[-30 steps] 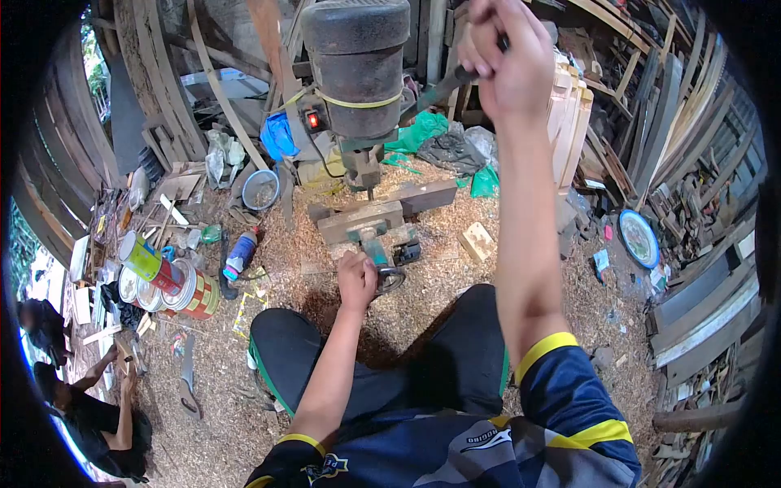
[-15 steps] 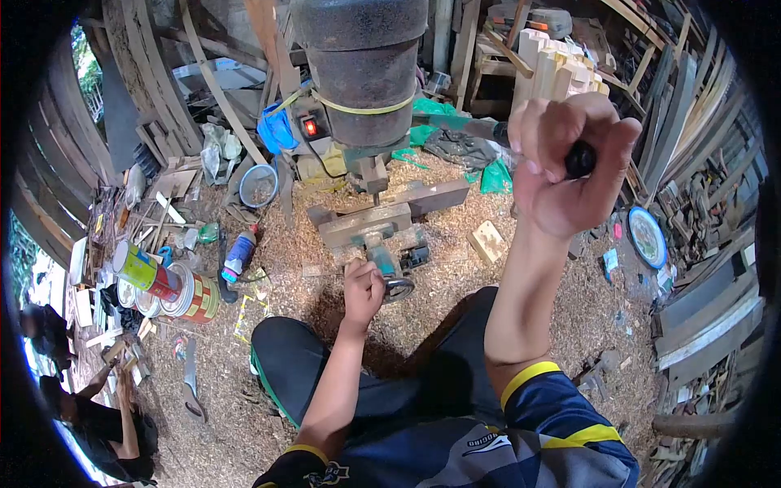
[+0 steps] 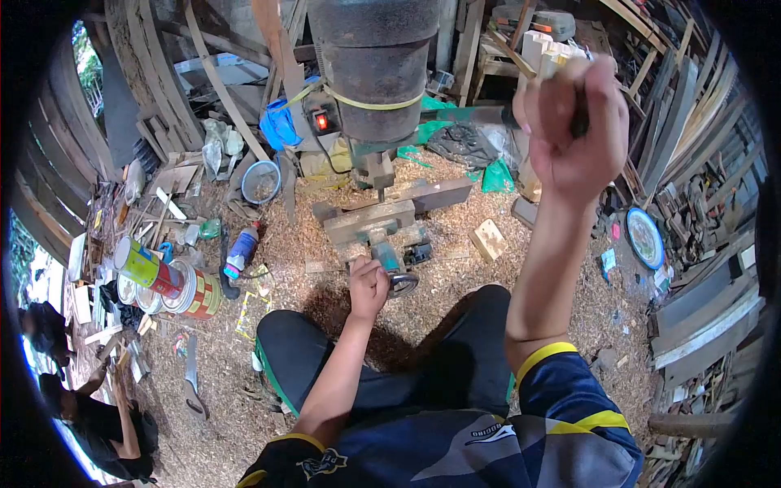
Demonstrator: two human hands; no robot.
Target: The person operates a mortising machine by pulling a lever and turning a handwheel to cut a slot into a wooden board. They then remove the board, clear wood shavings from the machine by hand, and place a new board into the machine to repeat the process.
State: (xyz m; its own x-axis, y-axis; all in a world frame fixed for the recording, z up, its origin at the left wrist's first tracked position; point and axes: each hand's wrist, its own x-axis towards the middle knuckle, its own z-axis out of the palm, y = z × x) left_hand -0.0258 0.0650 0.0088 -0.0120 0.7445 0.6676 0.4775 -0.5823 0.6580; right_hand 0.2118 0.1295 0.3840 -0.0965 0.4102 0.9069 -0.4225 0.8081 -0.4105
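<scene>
In front of me stands a drilling machine (image 3: 370, 89) with a barrel-shaped dark housing and a yellow band. Its bit points down at a wooden block (image 3: 370, 224) held in the vise (image 3: 386, 254). My right hand (image 3: 573, 130), raised and slightly blurred, is wrapped around the dark end of the machine's lever (image 3: 476, 115). Low by the vise, my left hand (image 3: 368, 286) is closed beside the black handwheel (image 3: 403, 284); what its fingers hold is hidden. A second board (image 3: 443, 195) lies behind the clamped block.
A pale block with holes (image 3: 488, 240) lies right of the vise on shavings. Paint cans (image 3: 191, 293), a blue bottle (image 3: 242, 250) and a handsaw (image 3: 192, 374) are to the left. A co-worker (image 3: 102, 427) sits at far left, hands on a wooden piece. A red switch (image 3: 322, 121) glows.
My right hand has moved up and away from me with the lever end, turning so the black knob shows less. My left hand stays by the handwheel. The view has shifted slightly.
</scene>
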